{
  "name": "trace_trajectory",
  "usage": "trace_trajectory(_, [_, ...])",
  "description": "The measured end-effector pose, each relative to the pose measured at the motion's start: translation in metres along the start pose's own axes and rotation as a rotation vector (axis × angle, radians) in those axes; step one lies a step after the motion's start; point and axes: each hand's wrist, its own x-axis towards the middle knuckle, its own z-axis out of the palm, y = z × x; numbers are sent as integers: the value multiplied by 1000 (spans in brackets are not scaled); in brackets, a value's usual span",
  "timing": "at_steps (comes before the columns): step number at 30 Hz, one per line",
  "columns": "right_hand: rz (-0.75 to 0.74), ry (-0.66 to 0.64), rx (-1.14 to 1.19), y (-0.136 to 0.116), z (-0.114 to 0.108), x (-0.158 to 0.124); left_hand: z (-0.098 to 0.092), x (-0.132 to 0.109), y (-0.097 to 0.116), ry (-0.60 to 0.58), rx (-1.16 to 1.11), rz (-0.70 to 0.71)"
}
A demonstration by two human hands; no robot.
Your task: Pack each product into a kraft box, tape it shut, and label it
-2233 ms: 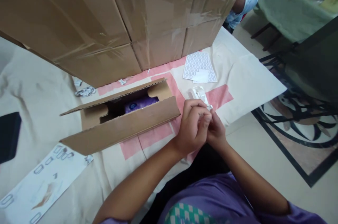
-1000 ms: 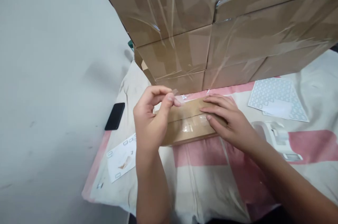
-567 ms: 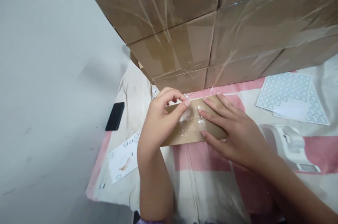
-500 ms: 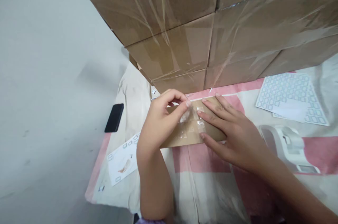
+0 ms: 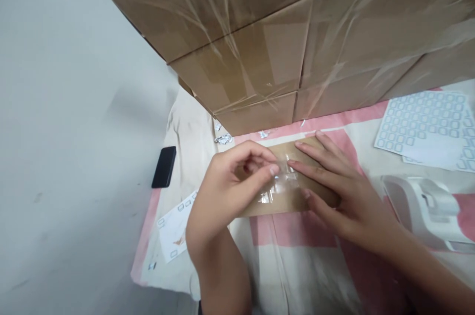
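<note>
A small brown cardboard box lies closed on the pink and cream cloth. A strip of clear tape crosses its top. My left hand is curled over the box's left part, thumb and forefinger pinching the tape's end. My right hand lies flat on the box's right part, fingers stretched out and pressing the tape and lid down.
A wall of large taped cartons stands right behind the box. A white tape dispenser sits at the right, sticker sheets behind it. A black phone and a used sticker sheet lie at the left; paper scraps by the cartons.
The small box, open 2.2 s ago, is now closed with both hands on it. My left hand has drawn the tape across the lid; the view has shifted slightly.
</note>
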Motion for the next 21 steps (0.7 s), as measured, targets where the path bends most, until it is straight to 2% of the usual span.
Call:
trace_trajectory(6, [24,7,25,0,1,0,3,3,-2,36,-8,-96])
trace_trajectory(14, [14,6,51,1,-1,1,11,5,-3,-69,24,-126])
trace_trajectory(21, [26,-5,53,0,-3,2,11,5,-3,-138,13,-106])
